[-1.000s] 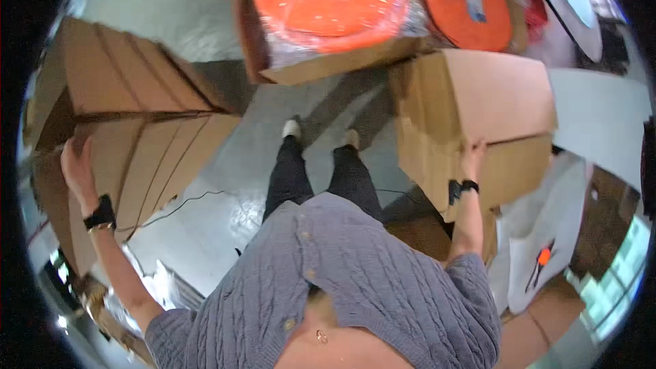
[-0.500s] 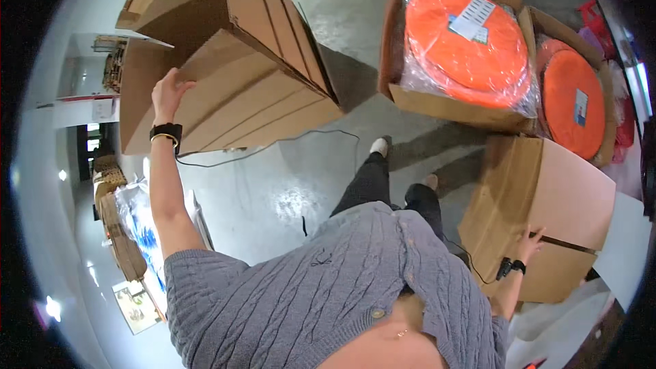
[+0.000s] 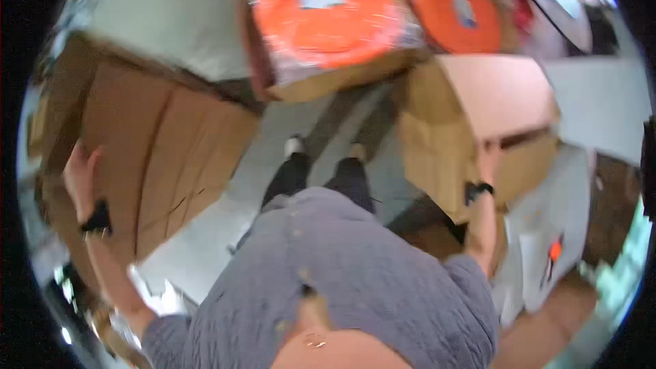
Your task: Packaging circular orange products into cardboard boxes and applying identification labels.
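Observation:
My left hand (image 3: pixel 82 178) is at the large brown cardboard box (image 3: pixel 184 150) on the left, its thumb standing apart from the other fingers. It overlaps the box's wall; blur hides whether it presses on the card. On the right, a smaller cardboard box (image 3: pixel 437 143) has a pale top flap (image 3: pixel 502 92). My right hand (image 3: pixel 488 160) reaches to the dark gap beside that flap. Its fingers are smeared by motion, so their grip cannot be made out. Dark bands circle both wrists.
Ahead, an open carton (image 3: pixel 342 75) holds a plastic-wrapped stack of round orange things (image 3: pixel 328 24). Beside it, another carton holds a round orange thing (image 3: pixel 458 14). A pale surface (image 3: pixel 540 198) at the right bears a small orange-and-black tool (image 3: pixel 554 253). Grey floor (image 3: pixel 328 123) lies around my feet.
My view has turned, and the picture is blurred. The large left box now shows lower in view, with my left hand still by it. My right hand stays at the smaller box's flap gap.

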The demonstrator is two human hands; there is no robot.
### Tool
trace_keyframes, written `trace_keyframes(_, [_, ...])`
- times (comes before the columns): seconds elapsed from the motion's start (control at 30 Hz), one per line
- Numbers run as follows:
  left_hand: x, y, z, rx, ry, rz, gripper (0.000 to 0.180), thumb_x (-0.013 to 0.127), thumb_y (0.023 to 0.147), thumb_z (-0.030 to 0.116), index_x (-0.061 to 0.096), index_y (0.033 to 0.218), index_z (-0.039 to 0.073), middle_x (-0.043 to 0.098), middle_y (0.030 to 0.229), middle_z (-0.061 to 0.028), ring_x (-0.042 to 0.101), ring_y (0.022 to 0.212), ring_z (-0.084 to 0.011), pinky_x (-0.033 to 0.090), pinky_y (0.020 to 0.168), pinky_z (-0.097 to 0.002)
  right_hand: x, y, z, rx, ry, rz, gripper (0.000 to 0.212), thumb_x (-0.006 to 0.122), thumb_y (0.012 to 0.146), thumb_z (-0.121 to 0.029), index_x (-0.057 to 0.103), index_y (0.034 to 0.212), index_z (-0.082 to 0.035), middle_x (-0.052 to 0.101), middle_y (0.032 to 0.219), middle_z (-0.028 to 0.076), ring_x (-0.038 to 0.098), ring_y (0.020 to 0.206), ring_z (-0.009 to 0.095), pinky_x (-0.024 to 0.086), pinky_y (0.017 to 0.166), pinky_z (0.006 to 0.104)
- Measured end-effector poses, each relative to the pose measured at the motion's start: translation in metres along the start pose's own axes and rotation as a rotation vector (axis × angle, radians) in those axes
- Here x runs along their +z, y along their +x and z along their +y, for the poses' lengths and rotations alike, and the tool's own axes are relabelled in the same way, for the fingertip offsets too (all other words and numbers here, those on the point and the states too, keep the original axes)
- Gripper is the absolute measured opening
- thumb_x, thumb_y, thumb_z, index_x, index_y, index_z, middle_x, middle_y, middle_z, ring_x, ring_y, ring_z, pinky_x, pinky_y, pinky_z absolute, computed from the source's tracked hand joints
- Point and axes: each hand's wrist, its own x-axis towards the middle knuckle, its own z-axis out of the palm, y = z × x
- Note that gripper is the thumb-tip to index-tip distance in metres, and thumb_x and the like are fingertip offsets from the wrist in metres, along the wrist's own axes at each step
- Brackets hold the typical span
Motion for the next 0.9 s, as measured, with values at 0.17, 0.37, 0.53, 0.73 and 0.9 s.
trace_keyframes(0.17, [0.034, 0.049, -0.069, 0.025, 0.187, 0.053, 0.056, 0.066, 0.084, 0.036, 0.053, 0.126, 0.002, 0.060, 0.120, -0.0168, 0.059, 0.109, -0.0254, 0.047, 0.089, -0.0357, -0.013, -0.005, -0.013, 0.077, -0.098, 0.235, 0.062, 0.047, 0.093, -0.038, 0.027, 0.143, -0.009, 0.026, 0.142, 0.031, 0.028, 0.130, 0.049, 0.024, 0.108, 0.0517])
trace_keyframes(0.37, [0.023, 0.014, 0.020, 0.048, 0.021, 0.030, 0.060, 0.072, 0.075, 0.042, 0.057, 0.119, 0.004, 0.064, 0.108, -0.0146, 0.063, 0.096, -0.0282, 0.049, 0.082, -0.0351, -0.078, -0.006, 0.044, -0.336, -0.600, 0.109, 0.058, 0.052, 0.092, -0.028, 0.030, 0.142, -0.006, 0.028, 0.144, 0.025, 0.027, 0.134, 0.039, 0.029, 0.106, 0.0482])
trace_keyframes(0.53, [0.010, -0.003, 0.014, 0.421, 0.076, 0.469, 0.051, 0.076, 0.073, 0.025, 0.055, 0.114, 0.004, 0.062, 0.103, -0.0125, 0.057, 0.096, -0.0332, 0.046, 0.085, -0.0391, -0.073, -0.029, -0.161, -0.413, -0.432, -0.125, 0.058, 0.061, 0.088, -0.026, 0.039, 0.136, -0.003, 0.042, 0.137, 0.020, 0.040, 0.127, 0.032, 0.033, 0.104, 0.0433])
trace_keyframes(0.73, [0.032, -0.129, 0.008, 0.406, -0.395, 0.255, 0.023, 0.068, 0.074, 0.009, 0.062, 0.096, 0.007, 0.062, 0.092, -0.0105, 0.058, 0.089, -0.0299, 0.048, 0.079, -0.0401, 0.012, -0.128, -0.433, -1.196, 0.201, -0.394, 0.046, 0.064, 0.083, -0.013, 0.051, 0.126, -0.001, 0.055, 0.125, 0.016, 0.051, 0.116, 0.029, 0.040, 0.097, 0.0376])
trace_keyframes(0.9, [0.149, -0.165, -0.069, -0.037, -0.092, 0.265, 0.038, 0.063, 0.081, 0.021, 0.057, 0.116, 0.008, 0.056, 0.114, -0.0107, 0.050, 0.107, -0.0277, 0.040, 0.091, -0.0420, 0.092, -0.287, -0.638, -2.011, 0.352, -0.274, 0.051, 0.073, 0.075, -0.020, 0.056, 0.119, -0.003, 0.060, 0.110, 0.016, 0.057, 0.102, 0.033, 0.046, 0.087, 0.0360])
